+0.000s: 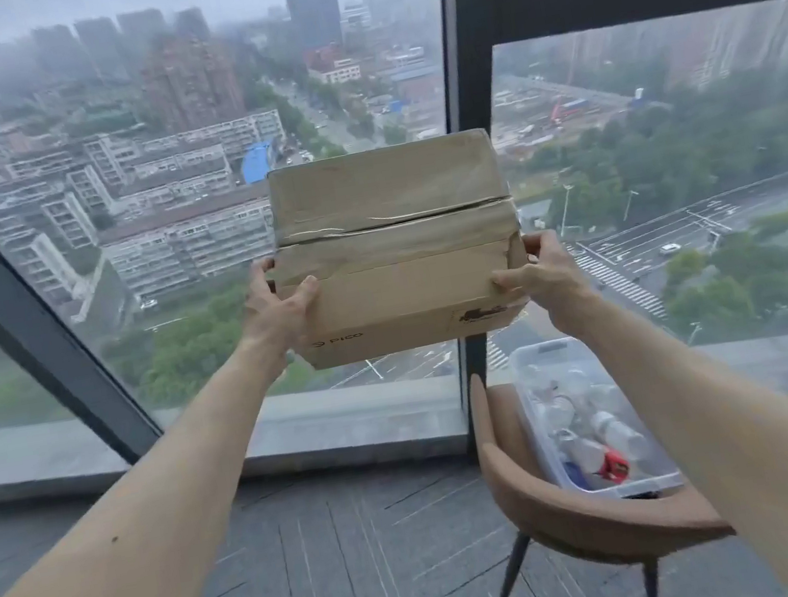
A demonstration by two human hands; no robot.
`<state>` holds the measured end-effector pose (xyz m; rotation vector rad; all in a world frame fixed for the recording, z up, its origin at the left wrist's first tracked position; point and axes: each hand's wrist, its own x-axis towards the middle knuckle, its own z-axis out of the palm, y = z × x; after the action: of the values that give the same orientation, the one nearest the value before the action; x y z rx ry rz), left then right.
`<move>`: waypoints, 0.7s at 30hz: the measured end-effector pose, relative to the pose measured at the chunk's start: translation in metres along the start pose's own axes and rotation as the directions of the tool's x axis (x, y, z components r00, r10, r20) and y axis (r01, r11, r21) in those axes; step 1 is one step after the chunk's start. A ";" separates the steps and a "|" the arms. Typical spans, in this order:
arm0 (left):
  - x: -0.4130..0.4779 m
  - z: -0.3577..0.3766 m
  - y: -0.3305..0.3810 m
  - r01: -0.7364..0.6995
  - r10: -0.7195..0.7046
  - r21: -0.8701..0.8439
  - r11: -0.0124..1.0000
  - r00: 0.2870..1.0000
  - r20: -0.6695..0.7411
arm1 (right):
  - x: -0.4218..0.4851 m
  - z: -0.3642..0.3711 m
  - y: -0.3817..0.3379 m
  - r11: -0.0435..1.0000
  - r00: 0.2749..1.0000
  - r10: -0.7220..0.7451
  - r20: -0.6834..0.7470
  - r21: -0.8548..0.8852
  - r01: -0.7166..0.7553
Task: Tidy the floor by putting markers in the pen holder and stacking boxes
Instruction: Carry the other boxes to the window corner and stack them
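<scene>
Cardboard box (pixel 396 246), taped along its top seam, is held up in the air at arm's length in front of a tall window (pixel 187 176), well above the floor (pixel 348 574). It is gripped at both ends: the left hand (pixel 275 312) is curled round the left edge with the thumb laid on the near face, and the right hand (pixel 546 276) is wrapped round the right edge the same way. Below and to the right, a brown chair (pixel 571 518) is seen, with a clear plastic bin (pixel 592 421) of mixed small things set on its seat. No markers, pen holder or other boxes can be seen. The stacking is judged to be under way, with this box not yet set down; how much else is done cannot be told.
</scene>
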<state>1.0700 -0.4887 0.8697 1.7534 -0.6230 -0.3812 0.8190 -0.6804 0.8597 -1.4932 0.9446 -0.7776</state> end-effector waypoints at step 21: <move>-0.348 0.513 0.236 -0.284 0.380 -0.253 0.925 0.658 0.650 | -0.317 -0.594 0.043 1.000 0.623 0.007 -0.782 -0.007 -0.020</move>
<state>0.4555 -0.7297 0.9355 1.2893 -1.4086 -0.8134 0.1461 -0.6720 0.9075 -1.1227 1.6090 -1.4786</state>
